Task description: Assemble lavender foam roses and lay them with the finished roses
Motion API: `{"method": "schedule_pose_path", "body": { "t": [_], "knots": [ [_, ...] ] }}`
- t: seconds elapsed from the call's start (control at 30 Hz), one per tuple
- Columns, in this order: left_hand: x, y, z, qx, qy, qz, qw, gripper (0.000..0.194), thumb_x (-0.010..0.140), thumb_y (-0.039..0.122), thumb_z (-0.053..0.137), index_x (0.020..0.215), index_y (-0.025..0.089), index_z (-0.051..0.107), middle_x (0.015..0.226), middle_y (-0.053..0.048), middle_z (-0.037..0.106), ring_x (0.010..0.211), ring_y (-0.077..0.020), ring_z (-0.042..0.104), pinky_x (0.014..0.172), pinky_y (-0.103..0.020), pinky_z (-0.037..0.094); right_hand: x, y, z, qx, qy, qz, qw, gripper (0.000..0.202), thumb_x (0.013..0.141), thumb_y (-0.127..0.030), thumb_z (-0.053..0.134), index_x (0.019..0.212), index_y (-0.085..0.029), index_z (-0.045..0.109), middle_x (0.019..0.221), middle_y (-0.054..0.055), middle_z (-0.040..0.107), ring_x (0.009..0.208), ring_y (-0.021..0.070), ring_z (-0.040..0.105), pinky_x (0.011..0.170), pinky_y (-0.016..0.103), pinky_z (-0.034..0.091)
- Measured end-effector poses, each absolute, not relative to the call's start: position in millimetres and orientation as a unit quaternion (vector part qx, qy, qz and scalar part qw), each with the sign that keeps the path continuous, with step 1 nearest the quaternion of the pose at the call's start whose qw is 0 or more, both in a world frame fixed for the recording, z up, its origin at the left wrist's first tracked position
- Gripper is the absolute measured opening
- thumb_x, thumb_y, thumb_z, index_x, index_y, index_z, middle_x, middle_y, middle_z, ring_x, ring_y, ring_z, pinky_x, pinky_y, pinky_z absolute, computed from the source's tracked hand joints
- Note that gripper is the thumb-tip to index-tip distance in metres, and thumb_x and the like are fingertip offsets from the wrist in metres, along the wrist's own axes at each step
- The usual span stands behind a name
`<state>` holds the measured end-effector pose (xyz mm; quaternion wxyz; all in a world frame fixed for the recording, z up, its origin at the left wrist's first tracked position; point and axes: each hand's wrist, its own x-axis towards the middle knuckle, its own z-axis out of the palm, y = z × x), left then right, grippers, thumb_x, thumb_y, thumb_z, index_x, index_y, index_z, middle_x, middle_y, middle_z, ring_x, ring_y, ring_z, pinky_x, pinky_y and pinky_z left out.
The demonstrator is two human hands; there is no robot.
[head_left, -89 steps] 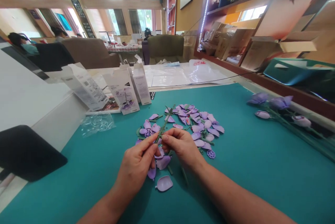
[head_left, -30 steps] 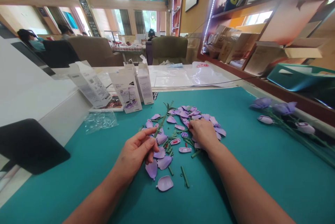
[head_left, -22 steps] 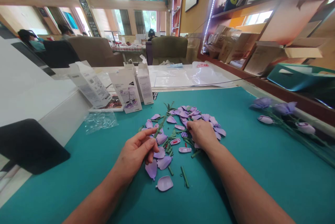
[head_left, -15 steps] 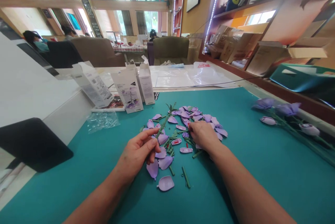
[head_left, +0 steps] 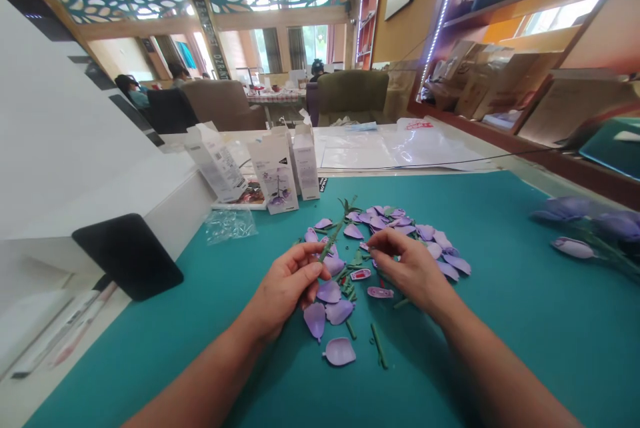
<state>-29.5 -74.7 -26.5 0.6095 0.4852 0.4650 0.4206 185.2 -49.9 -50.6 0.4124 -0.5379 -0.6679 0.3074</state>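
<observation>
My left hand [head_left: 290,287] pinches a green plastic flower stem [head_left: 332,241] with leafy points at its far tip, tilted up and away over the pile. At the upper middle of the pile, my right hand [head_left: 414,268] has its thumb and fingers bent around a small pale-purple piece [head_left: 364,246], which is partly hidden by the fingertips. Loose purple petals [head_left: 340,311] lie around both hands. Between them are a small piece with a red middle [head_left: 361,275], another pale piece [head_left: 380,292] and short green stem parts [head_left: 379,347].
White printed boxes [head_left: 274,175] stand at the back left beside a clear plastic bag [head_left: 230,225]. A black tablet-like panel [head_left: 127,256] leans at left. Purple flowers [head_left: 573,248] lie at far right on the green mat [head_left: 520,321]. People sit in the background.
The view has swung left, so things appear farther right. My right hand has moved left within the pile, onto a small pale piece. My left hand still holds the stem.
</observation>
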Motion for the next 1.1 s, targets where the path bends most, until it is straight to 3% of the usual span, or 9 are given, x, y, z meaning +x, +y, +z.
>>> {"method": "schedule_pose_path", "body": {
  "t": [0.13, 0.23, 0.53, 1.1],
  "knots": [
    [-30.3, -75.4, -25.1, 0.479, 0.455, 0.421, 0.621, 0.044, 0.075, 0.044, 0.067, 0.105, 0.014, 0.057, 0.066, 0.003, 0.058, 0.041, -0.0032, 0.038, 0.038, -0.017, 0.026, 169.3, -57.6, -47.7, -0.456, -0.606, 0.449, 0.473, 0.015, 0.073, -0.033, 0.066, 0.08, -0.02, 0.065, 0.073, 0.002, 0.064, 0.066, 0.0157, 0.056, 0.061, 0.029, 0.045],
    [-30.9, -76.0, -24.4, 0.489, 0.452, 0.412, 0.622, 0.043, 0.076, 0.049, 0.064, 0.099, 0.014, 0.058, 0.06, 0.005, 0.054, 0.038, -0.0031, 0.035, 0.037, -0.018, 0.023, 161.4, -62.8, -44.9, -0.421, -0.583, 0.485, 0.497, 0.016, 0.072, -0.034, 0.07, 0.079, -0.02, 0.069, 0.075, 0.002, 0.065, 0.068, 0.0154, 0.057, 0.062, 0.029, 0.046],
    [-28.6, -75.7, -6.7, 0.553, 0.466, 0.381, 0.576, 0.031, 0.079, 0.039, 0.061, 0.097, 0.013, 0.06, 0.065, 0.003, 0.057, 0.048, -0.0061, 0.043, 0.047, -0.02, 0.032, 150.7, -73.2, -43.9, -0.353, -0.496, 0.582, 0.54, 0.015, 0.071, -0.035, 0.076, 0.08, -0.023, 0.073, 0.07, -0.001, 0.068, 0.068, 0.0129, 0.061, 0.067, 0.027, 0.049],
    [-9.5, -73.3, -9.4, 0.64, 0.466, 0.36, 0.494, 0.024, 0.087, 0.037, 0.047, 0.085, 0.016, 0.055, 0.062, 0.003, 0.053, 0.05, -0.0087, 0.044, 0.049, -0.022, 0.036, 147.2, -71.3, -42.7, -0.331, -0.445, 0.607, 0.568, 0.024, 0.062, -0.038, 0.083, 0.072, -0.02, 0.069, 0.06, -0.002, 0.067, 0.059, 0.0119, 0.063, 0.061, 0.026, 0.051]
  ]
}}
